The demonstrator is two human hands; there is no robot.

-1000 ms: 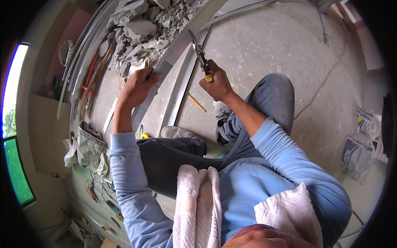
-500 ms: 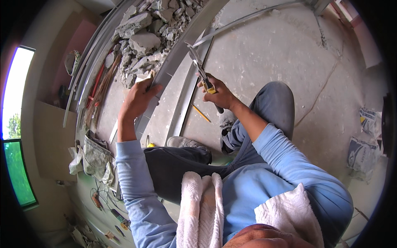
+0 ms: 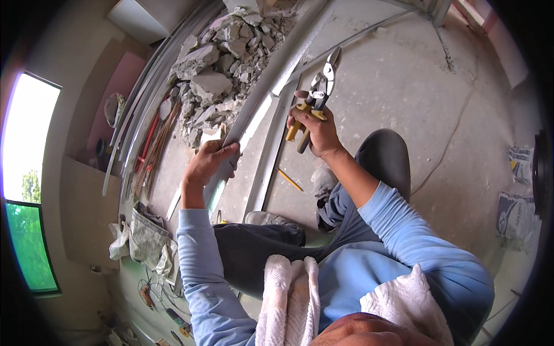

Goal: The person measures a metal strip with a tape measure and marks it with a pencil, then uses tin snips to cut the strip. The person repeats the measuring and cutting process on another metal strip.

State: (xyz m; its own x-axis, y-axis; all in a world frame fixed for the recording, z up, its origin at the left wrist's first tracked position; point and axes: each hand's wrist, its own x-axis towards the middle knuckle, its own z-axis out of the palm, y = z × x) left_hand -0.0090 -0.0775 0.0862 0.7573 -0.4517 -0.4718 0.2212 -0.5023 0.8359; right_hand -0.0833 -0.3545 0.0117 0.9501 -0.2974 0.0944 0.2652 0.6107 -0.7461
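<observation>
My left hand (image 3: 209,165) is closed around the near part of a long grey metal channel (image 3: 261,99), which slants away to the upper right beside the rubble. In my right hand (image 3: 324,137) is a pair of tin snips (image 3: 321,86) with yellow and black handles. Their handles stand somewhat apart, and the jaws point up and away, clear of the channel. Under the right hand, a second metal channel (image 3: 266,158) lies on the floor. A yellow pencil (image 3: 290,180) rests beside it, close to my shoe.
Broken concrete (image 3: 210,83) is heaped at the far left, beside metal lengths and thin rods (image 3: 157,151). A thin metal strip (image 3: 360,39) crosses the floor ahead. A grey cloth bag (image 3: 151,233) and corded power tools (image 3: 178,320) lie left; printed sacks (image 3: 515,214) lie right.
The snips have moved right, away from the channel, and their handles have spread. My left hand now wraps round the channel, which has turned and shows a brighter face.
</observation>
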